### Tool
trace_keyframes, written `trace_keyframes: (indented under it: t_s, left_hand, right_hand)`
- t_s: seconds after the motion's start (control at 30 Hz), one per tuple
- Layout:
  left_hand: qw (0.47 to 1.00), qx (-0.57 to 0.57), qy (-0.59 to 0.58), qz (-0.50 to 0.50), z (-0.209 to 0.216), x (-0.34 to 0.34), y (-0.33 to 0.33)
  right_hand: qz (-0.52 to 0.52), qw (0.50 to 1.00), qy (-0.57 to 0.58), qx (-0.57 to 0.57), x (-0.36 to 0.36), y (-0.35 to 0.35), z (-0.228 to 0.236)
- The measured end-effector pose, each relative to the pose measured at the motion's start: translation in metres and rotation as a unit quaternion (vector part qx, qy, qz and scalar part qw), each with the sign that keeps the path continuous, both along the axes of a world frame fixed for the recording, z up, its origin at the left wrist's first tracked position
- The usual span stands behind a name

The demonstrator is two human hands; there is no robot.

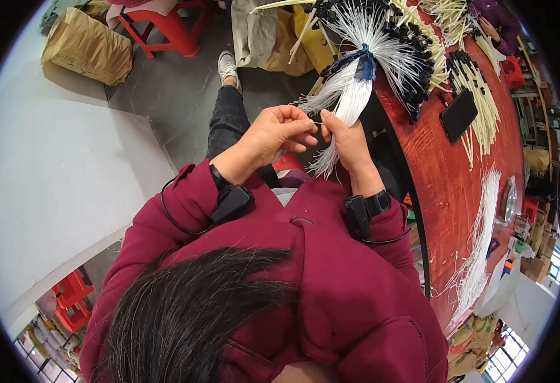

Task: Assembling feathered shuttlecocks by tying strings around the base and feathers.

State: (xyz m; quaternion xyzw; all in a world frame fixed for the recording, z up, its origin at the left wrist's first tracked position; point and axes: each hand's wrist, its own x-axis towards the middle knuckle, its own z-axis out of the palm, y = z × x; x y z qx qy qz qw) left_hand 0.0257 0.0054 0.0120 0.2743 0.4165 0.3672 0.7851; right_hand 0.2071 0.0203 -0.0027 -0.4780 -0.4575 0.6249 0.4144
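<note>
My left hand [277, 133] has its thumb and forefinger pinched on a thin, pale strand [319, 123]. Close beside it, my right hand [347, 139] is closed, with thumb and forefinger at the other end of that short stretch. A thick bundle of white strands [355, 96] hangs off the table's edge and passes by my right hand, its loose ends trailing below. Dark blue cloth [366, 64] is tied round this bundle. Above the tie the strands fan out over a heap of black-tipped pieces [414, 83].
On the red table [439, 198] to the right lie cream sticks with black ends [475, 96], a black phone-like slab [459, 115] and loose white strands [481, 236]. A white panel [69, 172] stands left. Red stools [168, 29] and a tan sack [88, 48] are beyond.
</note>
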Motion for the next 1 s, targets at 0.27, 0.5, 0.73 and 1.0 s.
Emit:
trace_keyframes:
  t_s: [0.27,0.5,0.73,1.0]
  left_hand:
    - [0.997,-0.052,-0.019,0.049,-0.012,-0.009,0.0]
    - [0.996,-0.063,-0.027,0.049,-0.009,-0.012,-0.002]
    - [0.997,-0.035,0.072,-0.002,0.005,-0.008,0.001]
    - [0.997,-0.081,0.011,-0.016,-0.018,-0.019,0.002]
  right_hand:
    - [0.01,1.0,-0.002,-0.003,0.0,0.0,0.005]
    - [0.014,1.0,-0.017,-0.008,0.002,0.0,0.004]
    - [0.023,1.0,0.0,0.004,0.006,0.002,-0.001]
    - [0.026,0.999,-0.021,-0.005,0.006,0.001,0.005]
